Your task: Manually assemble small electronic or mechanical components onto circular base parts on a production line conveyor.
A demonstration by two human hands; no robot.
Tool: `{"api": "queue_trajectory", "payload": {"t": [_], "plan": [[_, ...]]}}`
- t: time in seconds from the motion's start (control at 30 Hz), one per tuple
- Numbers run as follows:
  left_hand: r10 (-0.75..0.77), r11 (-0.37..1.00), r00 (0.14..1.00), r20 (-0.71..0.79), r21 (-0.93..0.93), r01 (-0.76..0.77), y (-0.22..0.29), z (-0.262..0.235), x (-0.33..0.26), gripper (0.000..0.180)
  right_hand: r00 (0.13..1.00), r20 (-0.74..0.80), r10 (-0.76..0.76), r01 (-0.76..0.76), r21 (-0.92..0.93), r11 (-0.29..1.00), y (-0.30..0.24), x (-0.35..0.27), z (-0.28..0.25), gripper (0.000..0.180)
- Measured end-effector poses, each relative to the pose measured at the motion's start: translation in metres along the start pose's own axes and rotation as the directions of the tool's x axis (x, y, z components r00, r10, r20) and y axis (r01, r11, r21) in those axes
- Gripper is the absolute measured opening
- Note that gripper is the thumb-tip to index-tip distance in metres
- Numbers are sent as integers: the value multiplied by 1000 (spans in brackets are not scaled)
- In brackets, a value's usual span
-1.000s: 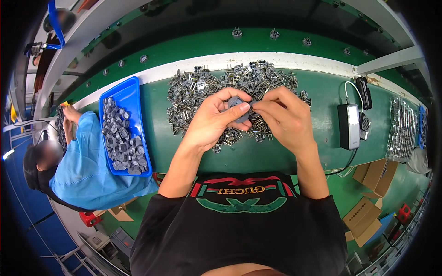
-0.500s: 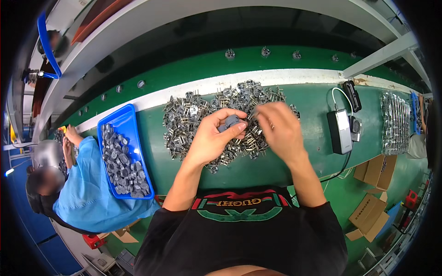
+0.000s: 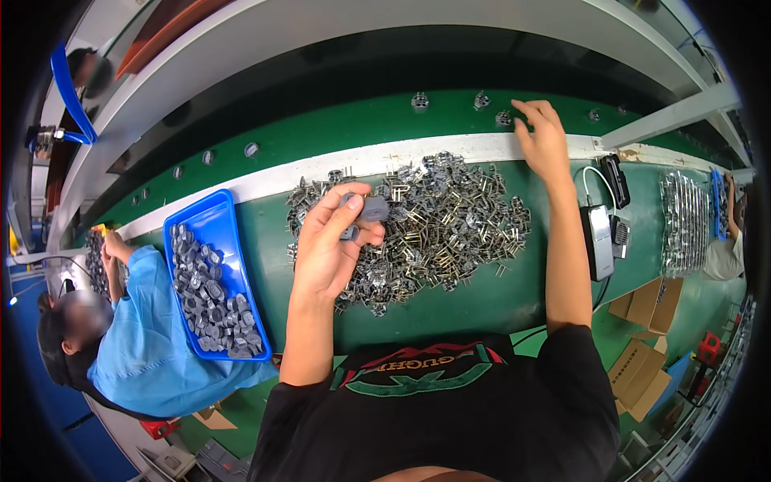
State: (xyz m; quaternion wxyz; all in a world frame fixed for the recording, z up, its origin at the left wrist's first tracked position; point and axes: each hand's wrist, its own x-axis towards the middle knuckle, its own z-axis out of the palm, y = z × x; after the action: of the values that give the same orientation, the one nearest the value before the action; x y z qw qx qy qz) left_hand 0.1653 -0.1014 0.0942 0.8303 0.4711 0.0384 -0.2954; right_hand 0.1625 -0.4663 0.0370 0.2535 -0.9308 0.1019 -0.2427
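My left hand point(image 3: 325, 245) is closed around grey plastic caps point(image 3: 375, 210), at least two of them, above the left side of a heap of small parts with metal pins point(image 3: 450, 221). Beyond the heap, my right hand point(image 3: 544, 138) reaches over the green belt point(image 3: 337, 120). Its thumb and fingers are apart, with nothing visible between them. Just left of those fingertips, a small round grey part point(image 3: 503, 118) rests on the belt. A blue tray point(image 3: 231, 229) to the left of my left hand holds many grey caps point(image 3: 210, 285).
A white rail point(image 3: 281, 178) separates the green table point(image 3: 502, 301) from the belt, where several other round parts sit spaced out. At right are a power box point(image 3: 596, 241) with cables and bagged metallic parts point(image 3: 685, 225). A co-worker in blue point(image 3: 161, 321) sits at left.
My right hand has moved from beside my left hand out to the belt, its fingers spreading. My left hand has shifted left with the grey caps. The view has shifted slightly.
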Motion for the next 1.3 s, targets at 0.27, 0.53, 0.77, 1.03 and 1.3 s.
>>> {"api": "queue_trajectory", "payload": {"t": [0.27, 0.53, 0.77, 1.03, 1.3], "plan": [[-91, 944, 983, 162, -300, 137, -11, 1, 6, 23, 899, 417, -132, 58, 186, 981, -22, -42, -25, 19], [170, 968, 978, 124, 166, -189, -23, 27, -4, 34, 995, 83, -61, 17, 446, 895, -63, -71, -51, 24], [385, 619, 873, 301, 617, -486, -27, 47, -7, 29, 956, 292, -12, -279, 926, 255, -116, -110, -35, 13], [334, 574, 878, 344, 664, -479, -21, 50, -15, 31, 950, 279, 140, -295, 949, 109, -151, -133, -21, 17], [403, 335, 810, 426, 755, -564, -22, 50, -23, 34, 938, 296, 178, -323, 935, 145, -154, -135, -9, 16]]}}
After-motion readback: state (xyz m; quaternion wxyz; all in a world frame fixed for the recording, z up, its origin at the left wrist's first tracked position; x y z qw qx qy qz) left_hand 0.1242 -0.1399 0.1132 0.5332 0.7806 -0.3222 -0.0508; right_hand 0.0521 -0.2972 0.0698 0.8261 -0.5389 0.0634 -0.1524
